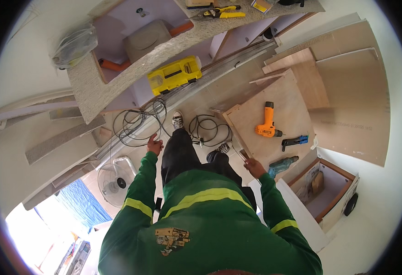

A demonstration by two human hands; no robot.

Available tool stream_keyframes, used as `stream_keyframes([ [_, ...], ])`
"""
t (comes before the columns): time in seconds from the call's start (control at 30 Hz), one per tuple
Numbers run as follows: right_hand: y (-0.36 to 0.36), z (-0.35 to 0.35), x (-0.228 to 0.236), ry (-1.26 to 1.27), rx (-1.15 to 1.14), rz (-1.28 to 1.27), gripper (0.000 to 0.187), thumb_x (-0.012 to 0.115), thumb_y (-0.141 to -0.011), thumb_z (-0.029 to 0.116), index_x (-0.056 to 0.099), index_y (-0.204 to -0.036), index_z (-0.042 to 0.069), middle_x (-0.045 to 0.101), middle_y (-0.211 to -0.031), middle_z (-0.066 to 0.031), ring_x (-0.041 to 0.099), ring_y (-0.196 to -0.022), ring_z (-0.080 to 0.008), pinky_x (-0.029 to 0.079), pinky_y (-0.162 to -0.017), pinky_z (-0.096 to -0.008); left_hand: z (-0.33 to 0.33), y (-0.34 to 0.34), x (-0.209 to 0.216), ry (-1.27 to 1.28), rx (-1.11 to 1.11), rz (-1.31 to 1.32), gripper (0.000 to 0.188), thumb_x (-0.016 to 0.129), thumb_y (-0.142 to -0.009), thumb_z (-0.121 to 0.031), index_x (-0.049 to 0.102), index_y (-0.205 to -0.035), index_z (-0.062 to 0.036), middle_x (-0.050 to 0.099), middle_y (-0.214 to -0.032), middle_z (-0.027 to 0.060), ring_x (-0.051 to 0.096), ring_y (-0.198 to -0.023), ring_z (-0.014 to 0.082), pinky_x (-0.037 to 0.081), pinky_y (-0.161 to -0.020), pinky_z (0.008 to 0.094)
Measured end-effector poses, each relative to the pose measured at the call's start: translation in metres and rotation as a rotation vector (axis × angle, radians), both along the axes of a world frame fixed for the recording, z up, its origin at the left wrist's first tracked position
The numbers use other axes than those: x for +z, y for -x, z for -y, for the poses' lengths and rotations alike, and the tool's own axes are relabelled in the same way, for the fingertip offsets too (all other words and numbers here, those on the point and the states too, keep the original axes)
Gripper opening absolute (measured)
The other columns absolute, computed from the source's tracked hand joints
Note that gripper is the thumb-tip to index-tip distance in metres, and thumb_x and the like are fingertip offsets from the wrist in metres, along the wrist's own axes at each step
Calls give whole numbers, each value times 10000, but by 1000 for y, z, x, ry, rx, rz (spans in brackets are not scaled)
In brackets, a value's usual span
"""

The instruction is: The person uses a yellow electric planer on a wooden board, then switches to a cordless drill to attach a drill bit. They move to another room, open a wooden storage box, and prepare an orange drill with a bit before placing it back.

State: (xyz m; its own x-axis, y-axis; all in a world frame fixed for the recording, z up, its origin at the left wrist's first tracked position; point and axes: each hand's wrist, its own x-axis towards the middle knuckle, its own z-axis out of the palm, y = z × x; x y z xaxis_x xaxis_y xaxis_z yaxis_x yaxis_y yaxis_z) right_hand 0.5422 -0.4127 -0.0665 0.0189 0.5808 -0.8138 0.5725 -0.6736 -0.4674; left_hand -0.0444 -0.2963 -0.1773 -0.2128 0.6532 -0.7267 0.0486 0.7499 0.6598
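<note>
My left hand (155,145) hangs in the air over the floor with its fingers apart and holds nothing. A loose coil of dark cable (134,124) lies just beyond it. At the near edge of a wooden worktop (247,120), my right hand (254,168) is closed round a thin stick-like tool (238,152), whose exact kind I cannot make out. Beside that hand rests a teal power drill (283,166). An orange cordless drill (267,123) and a blue and black hand tool (295,142) lie farther up on the worktop.
A yellow toolbox (175,75) stands below the stone counter (136,64), which carries yellow-handled snips (219,13). More cable (209,129) loops beside my shoes. A fan (117,183) is at the left. Large boards (354,103) lean at the right above an open wooden box (322,190).
</note>
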Motion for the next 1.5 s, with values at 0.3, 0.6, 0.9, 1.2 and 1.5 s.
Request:
stream_keyframes([
  [0.3,31,-272,-15,-809,-204,568,516,657,-1007,284,545,-1425,4,561,-1392,-253,564,-1281,-435,466,-1071,-508,-170,-84,-90,-223,-327,-236,247,785,-983,-227,762,-1105,-14,778,-945,65,710,-794,154,577,-726,334],
  [0.6,71,-306,-90,-566,-251,959,835,582,-1012,524,334,-1648,44,339,-1651,-241,272,-1560,-422,199,-1250,-601,-323,-113,-176,56,-296,-108,83,784,-925,-109,769,-946,-30,750,-860,61,680,-690,165,552,-626,328],
  [0.9,65,-305,-95,-478,-207,947,940,563,-989,576,230,-1690,46,266,-1679,-247,205,-1591,-413,152,-1251,-621,-386,-159,-284,-22,-92,-221,214,768,-933,-271,816,-978,-68,794,-789,61,761,-720,177,595,-702,359],
  [1.2,63,-303,-95,-459,-180,970,949,560,-986,560,210,-1695,33,272,-1671,-254,214,-1586,-430,163,-1243,-616,-430,-189,-249,-232,-551,-991,239,709,-968,-217,788,-1188,-165,770,-1127,117,737,-1003,304,596,-845,486],
  [1.5,61,-302,-97,-451,-162,975,964,562,-974,566,215,-1688,19,271,-1668,-250,215,-1587,-425,164,-1235,-622,-451,-202,-232,186,-868,-983,389,526,-1028,-423,789,-1240,-231,731,-1334,145,694,-1225,384,568,-1023,527],
])
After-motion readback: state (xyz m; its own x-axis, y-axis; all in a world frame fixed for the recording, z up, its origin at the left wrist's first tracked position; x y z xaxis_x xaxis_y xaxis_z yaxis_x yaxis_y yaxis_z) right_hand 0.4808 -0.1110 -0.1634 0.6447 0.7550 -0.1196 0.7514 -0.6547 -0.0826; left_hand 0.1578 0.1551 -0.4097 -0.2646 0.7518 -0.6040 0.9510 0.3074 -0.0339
